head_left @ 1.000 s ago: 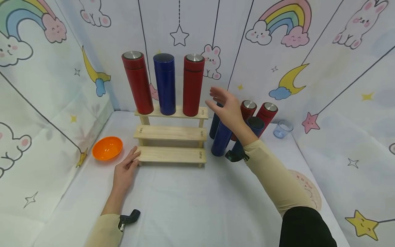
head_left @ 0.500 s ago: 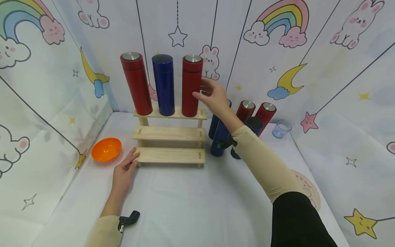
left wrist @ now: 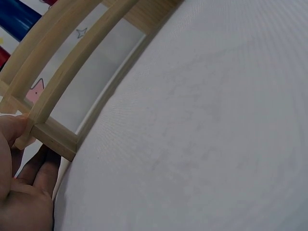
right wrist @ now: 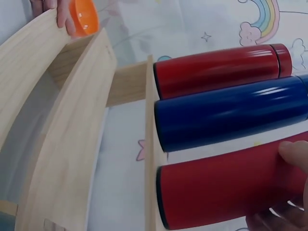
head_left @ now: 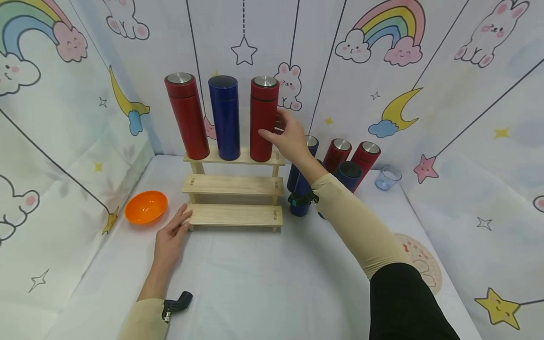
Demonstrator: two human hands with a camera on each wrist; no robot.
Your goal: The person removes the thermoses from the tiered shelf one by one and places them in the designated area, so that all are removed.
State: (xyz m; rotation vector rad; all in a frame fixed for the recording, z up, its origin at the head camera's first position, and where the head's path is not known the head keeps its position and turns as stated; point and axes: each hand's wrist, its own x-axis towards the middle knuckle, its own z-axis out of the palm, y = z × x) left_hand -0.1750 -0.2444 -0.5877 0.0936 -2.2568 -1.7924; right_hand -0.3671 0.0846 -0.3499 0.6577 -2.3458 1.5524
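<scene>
Held flask (head_left: 261, 118): red with a silver-topped lid, upright at the right end of the top shelf (head_left: 245, 154), its base on the wood.
Right hand (head_left: 290, 137): pinching the held flask from its right side, thumb on the near face, other fingers round the far side.
Left hand (head_left: 169, 241): pinching the left end of the bottom shelf (head_left: 233, 215) between thumb and fingers.
Wooden stand (head_left: 233, 184): three stepped shelves, lowest one nearest, set on the white-covered bench (head_left: 255, 283).
Blue flask (head_left: 224, 118): upright on the top shelf, just left of the held flask, not touching it.
Left red flask (head_left: 187, 118): at the left end of the top shelf, apart from the blue flask.
Flask group (head_left: 349, 175): two red and three blue, right of the stand, partly hidden by the right sleeve (head_left: 357, 219).
Orange bowl (head_left: 146, 208): on the bench, left of the stand, apart from it.
Clear cup (head_left: 388, 178): far right of the bench, beside the flask group.
Round mat (head_left: 425, 264): at the bench's right edge, partly under the right sleeve in view.
Backdrop (head_left: 382, 78): white cloth printed with rainbows, rabbits, moons and stars.
</scene>
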